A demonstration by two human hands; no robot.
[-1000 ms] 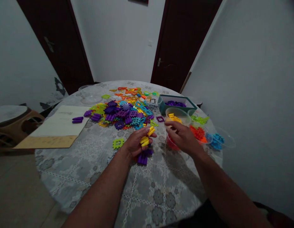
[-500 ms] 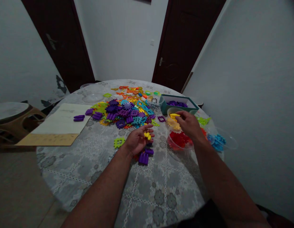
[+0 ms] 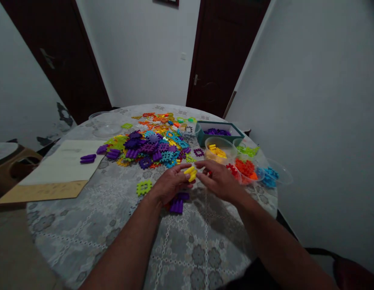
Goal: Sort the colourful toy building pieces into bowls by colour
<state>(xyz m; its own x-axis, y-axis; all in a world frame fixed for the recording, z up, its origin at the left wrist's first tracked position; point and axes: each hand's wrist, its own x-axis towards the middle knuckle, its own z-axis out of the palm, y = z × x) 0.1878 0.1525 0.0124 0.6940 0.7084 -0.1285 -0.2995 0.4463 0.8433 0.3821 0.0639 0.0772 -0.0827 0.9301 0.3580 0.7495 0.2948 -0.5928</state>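
My left hand [image 3: 171, 183] is closed around several small yellow peg-shaped plastic pieces [image 3: 191, 174], which show between thumb and fingers. Just to the right, my right hand [image 3: 220, 179] has its thumb and forefinger apart beside those pieces; whether the tips touch them I cannot tell. A round clear tub [image 3: 220, 141] with more yellow pieces stands behind the right hand. Under the left hand lie a few purple ribbed pieces [image 3: 176, 206], partly covered by it. A lime-green square toothed piece [image 3: 143, 187] rests left of the left wrist.
A heap of mixed toothed pieces [image 3: 150, 145] covers the table's middle. A teal box [image 3: 201, 139] holds purple pieces. Clear tubs of green pieces [image 3: 247, 151], orange-red pieces [image 3: 245, 168] and blue pieces [image 3: 269, 176] stand at right. A cardboard sheet [image 3: 63, 165] overhangs the left edge.
My right hand has come from the yellow tub back left to my left hand. More yellow pieces now show in the left hand, whose fingers have curled round them. The view has shifted slightly.
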